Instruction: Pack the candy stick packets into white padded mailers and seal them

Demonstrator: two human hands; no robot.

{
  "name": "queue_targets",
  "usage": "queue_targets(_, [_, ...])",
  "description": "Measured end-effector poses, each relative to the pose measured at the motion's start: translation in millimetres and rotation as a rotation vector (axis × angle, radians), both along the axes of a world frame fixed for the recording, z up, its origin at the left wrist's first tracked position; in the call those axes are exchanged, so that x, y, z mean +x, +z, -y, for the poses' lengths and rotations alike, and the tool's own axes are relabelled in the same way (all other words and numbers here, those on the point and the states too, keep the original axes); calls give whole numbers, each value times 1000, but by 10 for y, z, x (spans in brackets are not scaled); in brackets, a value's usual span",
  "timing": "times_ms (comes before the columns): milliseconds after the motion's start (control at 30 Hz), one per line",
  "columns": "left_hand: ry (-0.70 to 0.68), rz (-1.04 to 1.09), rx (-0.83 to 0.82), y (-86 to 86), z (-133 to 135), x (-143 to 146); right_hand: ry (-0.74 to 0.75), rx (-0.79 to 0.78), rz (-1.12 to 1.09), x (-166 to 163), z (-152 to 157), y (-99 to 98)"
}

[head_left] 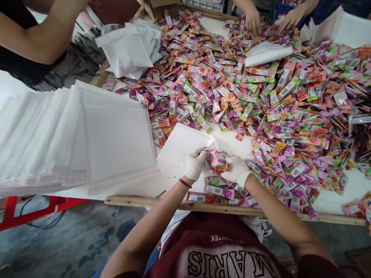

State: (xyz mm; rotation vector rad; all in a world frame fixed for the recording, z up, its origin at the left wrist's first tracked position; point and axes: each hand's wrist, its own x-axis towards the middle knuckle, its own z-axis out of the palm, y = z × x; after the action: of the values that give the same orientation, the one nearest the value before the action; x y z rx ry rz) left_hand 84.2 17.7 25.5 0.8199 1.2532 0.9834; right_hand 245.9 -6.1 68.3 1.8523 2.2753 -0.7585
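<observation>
My left hand, in a white glove, is closed on the open end of a white padded mailer bag that lies on the table. The glove of my right hand curls around a bunch of small snack packets, pink and red, right at the mouth of the bag. Whether my left fingers also touch these packets, I cannot tell. More flat packets lie just below both hands, along the wooden edge. The inside of the bag is hidden.
A big heap of colourful packets covers the table. To the left stands a stack of white mailers; several filled-looking bags lie beyond it. A wooden rail borders the near edge. Other people's hands work at the far side.
</observation>
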Motion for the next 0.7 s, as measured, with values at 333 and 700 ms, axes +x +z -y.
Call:
queue_targets(333, [-119,-573,346,191,-64,68,26,219,179,-327,-47,-136])
queue_targets(700, [-109,-210,25,185,-266,-142,270,210,-17,-55,-36,-133])
